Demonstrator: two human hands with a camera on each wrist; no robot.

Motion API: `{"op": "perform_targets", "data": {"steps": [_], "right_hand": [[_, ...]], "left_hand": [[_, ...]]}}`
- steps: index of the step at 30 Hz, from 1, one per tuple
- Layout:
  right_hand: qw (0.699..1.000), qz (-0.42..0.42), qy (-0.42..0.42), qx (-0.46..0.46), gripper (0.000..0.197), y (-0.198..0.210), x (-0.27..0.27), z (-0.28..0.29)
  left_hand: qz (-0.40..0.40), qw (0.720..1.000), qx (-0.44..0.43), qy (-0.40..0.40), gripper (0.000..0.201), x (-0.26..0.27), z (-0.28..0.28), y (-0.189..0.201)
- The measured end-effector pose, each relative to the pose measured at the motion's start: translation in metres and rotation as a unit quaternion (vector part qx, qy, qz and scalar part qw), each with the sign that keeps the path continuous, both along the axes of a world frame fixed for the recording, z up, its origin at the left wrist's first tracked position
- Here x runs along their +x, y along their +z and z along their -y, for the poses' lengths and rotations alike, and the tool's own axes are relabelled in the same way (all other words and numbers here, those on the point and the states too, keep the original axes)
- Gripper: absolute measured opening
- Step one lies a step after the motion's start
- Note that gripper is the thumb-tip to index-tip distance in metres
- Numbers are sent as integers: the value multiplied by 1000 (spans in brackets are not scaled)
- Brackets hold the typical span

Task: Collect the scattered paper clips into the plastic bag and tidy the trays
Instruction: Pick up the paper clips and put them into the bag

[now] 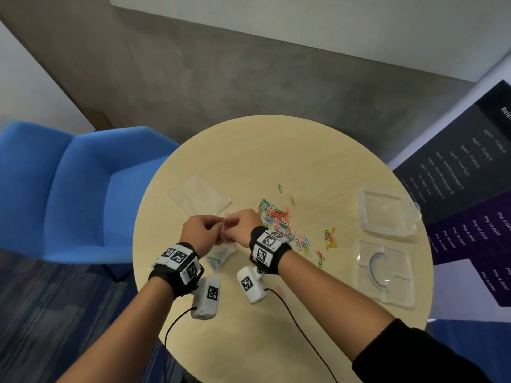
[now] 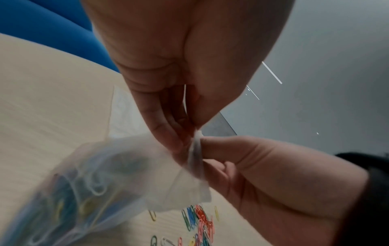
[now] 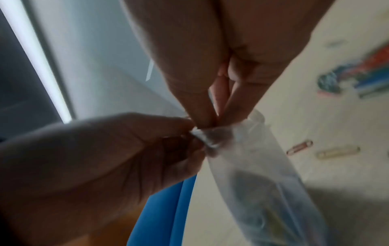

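I have the plastic bag [image 1: 221, 251] pinched at its mouth by both hands: my left hand [image 1: 201, 230] nips one lip, my right hand [image 1: 243, 228] the other, fingertips almost touching. The bag hangs down from my fingers towards me, its long axis running from the mouth to the clips already inside, bottom near the table [image 1: 249, 156]. The loose paper clips [image 1: 279, 217] lie just right of my right hand, so that hand is nearer to them.
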State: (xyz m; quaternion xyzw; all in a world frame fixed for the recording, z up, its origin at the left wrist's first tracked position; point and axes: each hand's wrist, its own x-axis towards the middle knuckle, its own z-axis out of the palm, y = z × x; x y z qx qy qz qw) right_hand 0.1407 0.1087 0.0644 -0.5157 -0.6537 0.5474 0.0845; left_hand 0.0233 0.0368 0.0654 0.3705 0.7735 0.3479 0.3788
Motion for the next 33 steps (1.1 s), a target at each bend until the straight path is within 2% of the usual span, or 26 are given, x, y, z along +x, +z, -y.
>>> {"op": "perform_targets", "data": {"steps": [3, 4, 5, 6, 7, 9, 10, 11, 15, 17, 20, 22, 23, 25, 26, 27, 29, 31, 33], "right_hand": [[996, -82, -44, 3, 14, 5, 6, -12], [995, -82, -49, 34, 16, 0, 8, -19], [994, -48, -17, 98, 19, -6, 10, -27], [983, 12, 63, 173, 23, -16, 11, -33], [950, 92, 184, 236, 29, -26, 11, -34], [838, 224, 400, 296, 44, -52, 14, -29], [792, 259, 461, 305, 52, -64, 17, -25], [763, 277, 495, 309, 59, -72, 23, -21], [703, 320, 538, 338, 69, -86, 66, -16], [681, 330, 550, 353, 65, -86, 92, -22], [644, 275, 558, 445, 50, -88, 113, -45], [675, 252, 506, 475, 44, -85, 105, -68], [707, 260, 471, 459, 50, -79, 97, -77], [767, 301, 416, 384, 66, -70, 79, -94], [785, 322, 400, 347, 72, -71, 71, -100], [795, 339, 389, 318, 76, -72, 64, -105], [797, 365, 385, 287, 78, -76, 56, -105], [793, 381, 386, 277, 70, -79, 57, -96], [792, 374, 372, 307, 60, -81, 64, -85]], "left_hand": [[-10, 1000, 10, 26, 19, -7, 2, 1], [-9, 999, 10, 40, 19, -12, 3, 1], [-5, 999, 10, 53, 19, -16, 5, 0], [1, 998, 10, 65, 19, -21, 7, -1], [6, 997, 9, 75, 19, -24, 8, -2], [15, 996, 8, 90, 19, -28, 11, -5], [19, 995, 8, 93, 20, -29, 11, -7], [21, 995, 9, 95, 20, -30, 12, -8], [28, 994, 9, 101, 20, -35, 14, -12], [30, 994, 7, 108, 20, -36, 13, -13], [27, 993, 5, 112, 20, -36, 10, -14], [20, 994, 1, 106, 19, -33, 9, -15], [17, 995, -1, 101, 20, -31, 9, -15], [4, 996, -1, 91, 19, -28, 8, -16], [-4, 996, 1, 86, 19, -26, 7, -16], [-10, 997, 3, 81, 20, -25, 6, -15], [-19, 997, 5, 72, 20, -22, 3, -13], [-22, 998, 8, 65, 19, -18, 1, -12], [-22, 998, 11, 60, 20, -16, -1, -10]]}}
